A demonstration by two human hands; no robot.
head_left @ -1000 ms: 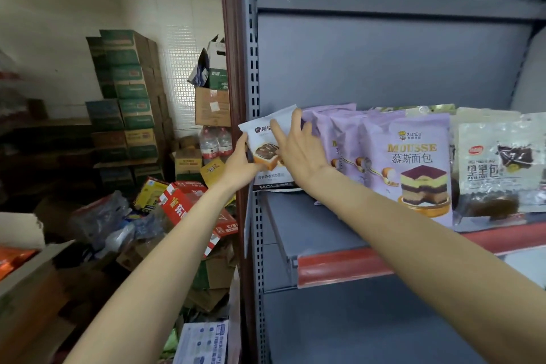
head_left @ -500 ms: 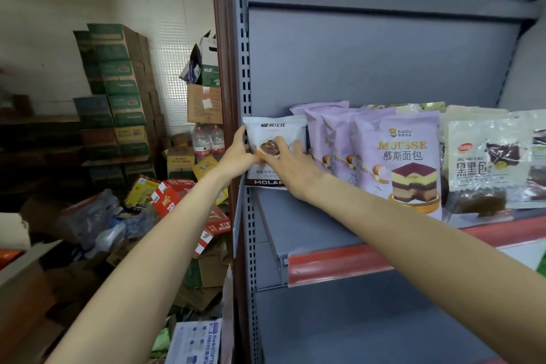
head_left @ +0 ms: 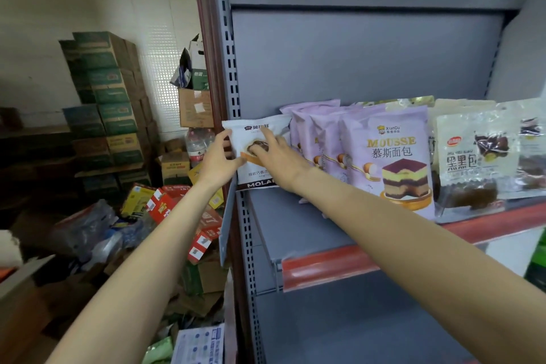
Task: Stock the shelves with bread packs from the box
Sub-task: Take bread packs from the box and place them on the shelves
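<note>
A white bread pack [head_left: 254, 130] with a brown band at its foot stands upright at the far left end of the grey shelf [head_left: 283, 221]. My left hand [head_left: 217, 161] grips its left edge. My right hand [head_left: 279, 158] lies flat on its front, fingers spread, covering much of the picture. Right beside it stands a row of purple mousse bread packs [head_left: 387, 156], then clear packs of dark bread [head_left: 475, 156]. The box is not in view.
The shelf's perforated upright [head_left: 233, 74] runs just left of the white pack. A red price rail [head_left: 325, 266] edges the shelf. Stacked green cartons [head_left: 103, 97], bottles and loose red and yellow boxes [head_left: 165, 204] crowd the floor at left.
The white pack went from tilted and lifted to standing upright on the shelf's left end. My right hand slid from its top edge down onto its front.
</note>
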